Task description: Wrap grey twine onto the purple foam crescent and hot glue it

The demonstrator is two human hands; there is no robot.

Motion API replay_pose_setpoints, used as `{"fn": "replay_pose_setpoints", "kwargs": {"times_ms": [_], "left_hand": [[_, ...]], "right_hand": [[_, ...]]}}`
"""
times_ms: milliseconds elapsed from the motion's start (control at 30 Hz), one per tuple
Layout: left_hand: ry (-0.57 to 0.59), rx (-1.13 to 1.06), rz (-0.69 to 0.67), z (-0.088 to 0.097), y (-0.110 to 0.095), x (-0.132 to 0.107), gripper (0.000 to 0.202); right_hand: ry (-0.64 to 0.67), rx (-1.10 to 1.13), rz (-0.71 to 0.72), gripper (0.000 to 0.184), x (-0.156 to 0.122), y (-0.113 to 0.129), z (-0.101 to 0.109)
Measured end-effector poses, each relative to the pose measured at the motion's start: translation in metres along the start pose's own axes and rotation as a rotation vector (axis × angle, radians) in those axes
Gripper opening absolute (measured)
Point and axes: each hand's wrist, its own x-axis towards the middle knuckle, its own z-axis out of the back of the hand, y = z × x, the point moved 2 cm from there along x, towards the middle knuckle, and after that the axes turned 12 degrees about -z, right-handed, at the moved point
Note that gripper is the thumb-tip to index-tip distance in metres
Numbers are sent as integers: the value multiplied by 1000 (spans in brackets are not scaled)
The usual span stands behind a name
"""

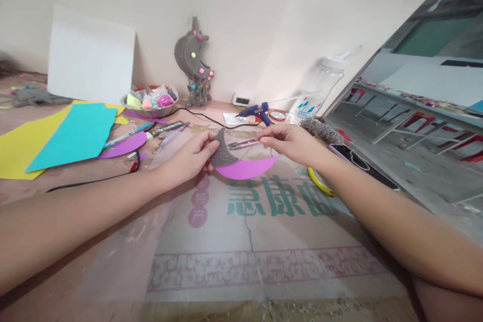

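Observation:
A crescent cut from purple card [247, 168] has its left part wrapped in grey yarn [225, 151]. My left hand [202, 153] pinches the wrapped end between thumb and fingers, holding the crescent above the plastic-covered work surface [211, 271]. Off to its right, my right hand [281, 138] is closed in a pinch on a thin grey strand, which hardly shows at the fingertips. A slim pink tool with a metal tip [241, 144] appears just beside those fingertips; whether they touch it I cannot tell. More strand trails down over the plastic sheet.
Behind my hands are a blue glue gun [256, 110], a small digital clock [242, 98] and a decorated grey moon [190, 55]. Coloured card [75, 136] and a bowl of clay [151, 103] lie left. A yarn ball [320, 130], yellow ring [319, 183] and phone [364, 166] sit right.

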Motion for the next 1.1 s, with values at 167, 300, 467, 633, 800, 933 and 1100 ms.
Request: {"fn": "replay_pose_setpoints", "kwargs": {"times_ms": [167, 300, 467, 633, 800, 933, 1100], "left_hand": [[-8, 62, -2, 1, -3, 1, 22], [-17, 69, -4, 1, -2, 1, 21], [4, 1, -4, -1, 3, 2, 22], [27, 0, -4, -2, 4, 1, 23], [47, -12, -18, -1, 6, 1, 22], [64, 3, -26, -2, 6, 1, 22], [64, 13, -32, -2, 3, 0, 21]], "right_hand": [[268, 373, -104, 39, -3, -6, -22], [490, 656, -231, 40, -14, -1, -46], [394, 491, -148, 22, -14, 4, -51], [291, 327, -119, 21, -11, 2, -50], [225, 309, -94, 23, -10, -4, -56], [185, 304, -74, 24, -10, -6, -58], [170, 308, -77, 24, -10, -5, -59]]}}
